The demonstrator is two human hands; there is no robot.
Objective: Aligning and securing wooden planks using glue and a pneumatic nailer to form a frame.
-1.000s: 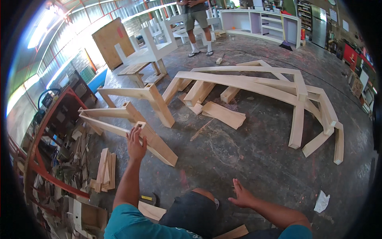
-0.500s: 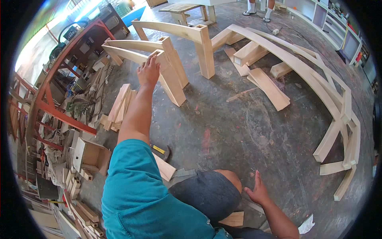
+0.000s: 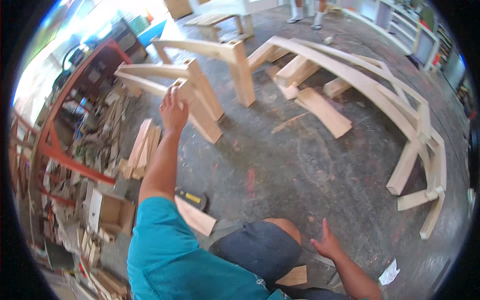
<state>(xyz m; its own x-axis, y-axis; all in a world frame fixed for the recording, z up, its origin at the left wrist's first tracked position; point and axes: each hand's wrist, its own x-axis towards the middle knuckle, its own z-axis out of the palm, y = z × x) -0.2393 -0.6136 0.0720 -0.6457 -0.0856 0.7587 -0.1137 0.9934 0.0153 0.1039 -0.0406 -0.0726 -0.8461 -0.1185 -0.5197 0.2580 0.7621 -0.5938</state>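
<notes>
At the far left, my left hand point(image 3: 174, 111) has its fingers stretched and spread at the top corner of the nearest wooden frame point(image 3: 206, 122). This frame has a pale leg and a curved rail; whether my fingertips still touch it I cannot tell. Two similar frames, a middle one point(image 3: 209, 95) and a farther one point(image 3: 243, 75), stand upright just behind it. My right hand point(image 3: 328, 246) is held low beside my knee, open, thumb raised, with nothing in it. A hammer point(image 3: 191, 199) with a yellow marking lies by a flat board point(image 3: 196, 216) below my left forearm.
A long curved assembly of wooden pieces point(image 3: 372, 82) lies on the floor at right. Loose boards point(image 3: 325, 112) are inside its curve; stacked offcuts point(image 3: 142, 147) lie at left. A red metal frame point(image 3: 75, 165) borders cluttered scrap. A person's feet point(image 3: 295, 17) are at the back.
The whole view has shifted, so the frames appear lower and farther left. My left hand has drawn back slightly from the nearest frame's top, its fingers more spread.
</notes>
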